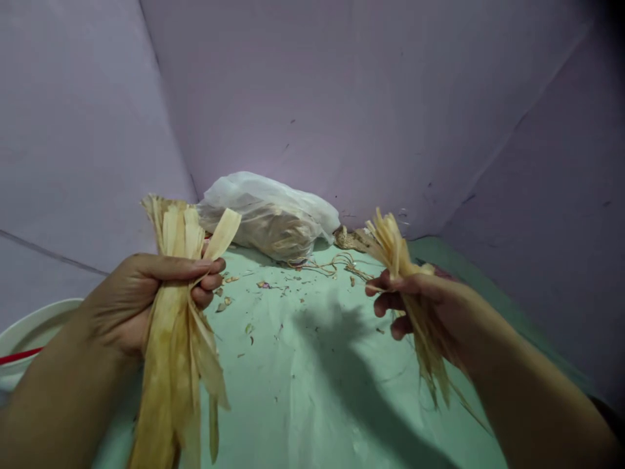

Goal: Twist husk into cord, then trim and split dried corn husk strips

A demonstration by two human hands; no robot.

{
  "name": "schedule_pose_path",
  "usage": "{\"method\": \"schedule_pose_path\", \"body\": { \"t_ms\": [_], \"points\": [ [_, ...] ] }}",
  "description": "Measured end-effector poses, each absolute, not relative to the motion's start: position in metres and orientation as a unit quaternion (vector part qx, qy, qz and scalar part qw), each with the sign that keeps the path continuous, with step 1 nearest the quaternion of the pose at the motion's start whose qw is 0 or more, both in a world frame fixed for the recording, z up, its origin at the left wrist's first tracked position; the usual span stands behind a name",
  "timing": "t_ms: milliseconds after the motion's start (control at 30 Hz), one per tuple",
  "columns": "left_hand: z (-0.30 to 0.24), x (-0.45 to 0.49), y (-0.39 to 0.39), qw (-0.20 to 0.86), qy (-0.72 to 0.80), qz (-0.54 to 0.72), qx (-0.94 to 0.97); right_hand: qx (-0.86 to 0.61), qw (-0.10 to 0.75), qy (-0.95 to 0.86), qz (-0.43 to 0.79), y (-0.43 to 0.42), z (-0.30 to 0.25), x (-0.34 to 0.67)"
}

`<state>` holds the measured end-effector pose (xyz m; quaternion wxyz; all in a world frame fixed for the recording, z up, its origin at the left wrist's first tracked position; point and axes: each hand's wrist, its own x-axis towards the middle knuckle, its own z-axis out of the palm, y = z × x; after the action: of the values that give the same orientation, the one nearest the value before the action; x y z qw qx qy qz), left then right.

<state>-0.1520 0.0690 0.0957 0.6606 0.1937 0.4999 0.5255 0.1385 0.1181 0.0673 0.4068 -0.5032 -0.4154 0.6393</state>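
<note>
My left hand (146, 296) is closed around a thick bundle of wide, pale yellow dried husk strips (178, 365); the strips stick up above my fingers and hang down below them. My right hand (420, 303) is closed around a thinner bundle of narrow husk strips (395, 251), which fans out above the thumb and trails down past the wrist. Both bundles are held in the air above a light green floor (312, 378), with a gap between them.
A clear plastic bag (268, 215) with more husks lies in the corner against the lilac walls (342, 98). Loose fibres (332, 266) and small scraps are scattered over the floor. A white basin rim (29, 326) shows at the left edge.
</note>
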Motion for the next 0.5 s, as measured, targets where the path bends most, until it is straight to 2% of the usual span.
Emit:
{"method": "schedule_pose_path", "body": {
  "t_ms": [167, 367, 500],
  "points": [
    [0.091, -0.154, 0.070, 0.679, 0.505, 0.509, 0.162, -0.535, 0.410, -0.445, 0.590, 0.126, 0.060, 0.142],
    [0.088, -0.152, 0.075, 0.670, 0.520, 0.512, 0.135, -0.529, 0.418, -0.430, 0.600, 0.130, 0.058, 0.146],
    [0.088, -0.149, 0.074, 0.658, 0.530, 0.519, 0.131, -0.473, 0.422, -0.452, 0.628, 0.129, 0.048, 0.130]
  ]
}}
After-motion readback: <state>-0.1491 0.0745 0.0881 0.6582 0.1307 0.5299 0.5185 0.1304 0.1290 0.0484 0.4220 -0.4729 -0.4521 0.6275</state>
